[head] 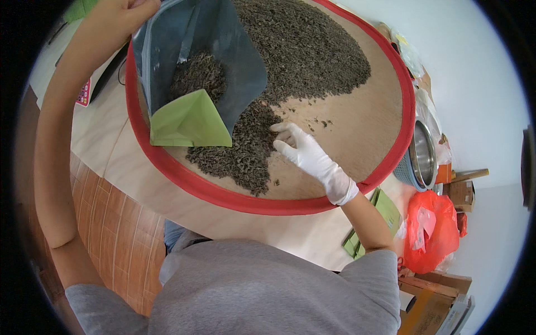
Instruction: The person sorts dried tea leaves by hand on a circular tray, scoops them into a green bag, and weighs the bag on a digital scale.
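Note:
My bare left hand [133,11], cut by the top edge of the view, grips the upper rim of a foil-lined zip pouch [247,71]. The pouch gapes wide, with dark dried leaves [200,75] inside and a light green outer face [190,123] showing at its lower corner. It lies over the left part of a round, red-rimmed tray [251,206]. My right hand [289,140], in a white glove, has curled fingers at the edge of a smaller heap of dried leaves [251,157]. Whether leaves are between the fingers is hidden. A larger heap [310,50] spreads behind.
Folded green pouches [385,211] lie on the table right of the tray. Beyond them are a red plastic bag [431,234], a metal bowl in a blue basket [423,155] and cardboard boxes [427,305]. A device with pink keys [83,93] stands at the left.

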`<state>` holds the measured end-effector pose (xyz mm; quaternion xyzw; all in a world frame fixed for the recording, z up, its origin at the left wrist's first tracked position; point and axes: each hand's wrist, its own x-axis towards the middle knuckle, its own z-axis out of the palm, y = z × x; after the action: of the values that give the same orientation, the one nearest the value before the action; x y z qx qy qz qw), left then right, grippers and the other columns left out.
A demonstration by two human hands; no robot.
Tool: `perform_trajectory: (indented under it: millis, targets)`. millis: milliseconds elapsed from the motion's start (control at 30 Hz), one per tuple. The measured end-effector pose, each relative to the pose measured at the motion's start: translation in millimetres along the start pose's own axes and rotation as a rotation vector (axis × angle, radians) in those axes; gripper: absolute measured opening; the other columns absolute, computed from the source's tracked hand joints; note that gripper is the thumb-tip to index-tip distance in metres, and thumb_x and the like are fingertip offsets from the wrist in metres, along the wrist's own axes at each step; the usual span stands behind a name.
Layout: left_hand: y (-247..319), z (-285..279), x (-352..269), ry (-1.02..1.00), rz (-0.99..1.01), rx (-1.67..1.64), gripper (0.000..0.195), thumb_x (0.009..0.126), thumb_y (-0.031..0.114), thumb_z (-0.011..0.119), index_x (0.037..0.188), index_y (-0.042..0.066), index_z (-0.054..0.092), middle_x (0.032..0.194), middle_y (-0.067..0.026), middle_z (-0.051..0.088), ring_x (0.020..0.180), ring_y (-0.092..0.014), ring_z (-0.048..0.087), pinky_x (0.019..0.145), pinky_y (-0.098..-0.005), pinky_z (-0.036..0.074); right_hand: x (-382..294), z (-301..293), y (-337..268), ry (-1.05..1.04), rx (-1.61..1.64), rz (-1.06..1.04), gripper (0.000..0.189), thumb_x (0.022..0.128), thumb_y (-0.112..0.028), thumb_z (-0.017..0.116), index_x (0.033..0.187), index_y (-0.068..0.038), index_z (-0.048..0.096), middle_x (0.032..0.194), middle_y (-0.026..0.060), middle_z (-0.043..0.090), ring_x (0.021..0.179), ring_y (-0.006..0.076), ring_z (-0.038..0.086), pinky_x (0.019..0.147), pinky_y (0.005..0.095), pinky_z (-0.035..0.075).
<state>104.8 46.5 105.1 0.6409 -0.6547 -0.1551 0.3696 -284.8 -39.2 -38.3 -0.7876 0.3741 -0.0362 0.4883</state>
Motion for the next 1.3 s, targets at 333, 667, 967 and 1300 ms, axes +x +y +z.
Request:
perform_trajectory:
  millis: [333,667,967,1300]
  targets:
    - [-12,-23,-2,0.123,-0.047,0.119,0.038,0.099,0.022,0.048,0.132,0.004,0.054,0.104,-0.0045,0.067,0.091,-0.008,0.062,0.082,-0.0212,0.048,23,99,-43,0.007,-0.703,-1.032,0.046,0.085,-0.024,0.059,0.127,-0.009,0.054,0.132,0.0168,0.049,0.126,0.0342,0.045,0.106,0.0444,0.036]
    - [-2,-23,-7,0.145,-0.157,0.133,0.037,0.098,0.021,0.049,0.129,0.002,0.056,0.097,-0.0026,0.064,0.083,-0.008,0.058,0.077,-0.0217,0.045,59,19,-13,0.407,-0.466,-0.65,0.032,0.089,-0.012,0.051,0.119,-0.005,0.062,0.121,0.0162,0.063,0.109,0.0313,0.061,0.095,0.0407,0.047]
    - [109,25,-10,0.295,-0.486,0.201,0.033,0.09,0.009,0.05,0.118,-0.001,0.065,0.054,0.0054,0.049,0.041,-0.003,0.036,0.039,-0.0207,0.029,23,28,4,0.249,-0.577,-0.8,0.014,0.079,-0.015,0.07,0.092,-0.012,0.065,0.104,0.0067,0.061,0.101,0.0279,0.059,0.086,0.0416,0.048]
    - [89,25,-8,0.334,-0.452,0.13,0.032,0.09,0.008,0.049,0.116,-0.001,0.066,0.056,0.0052,0.05,0.041,-0.003,0.035,0.038,-0.02,0.028,60,60,-35,0.418,-0.751,-0.71,0.023,0.076,-0.027,0.072,0.089,-0.009,0.066,0.091,0.0071,0.059,0.089,0.0268,0.057,0.076,0.0403,0.046]
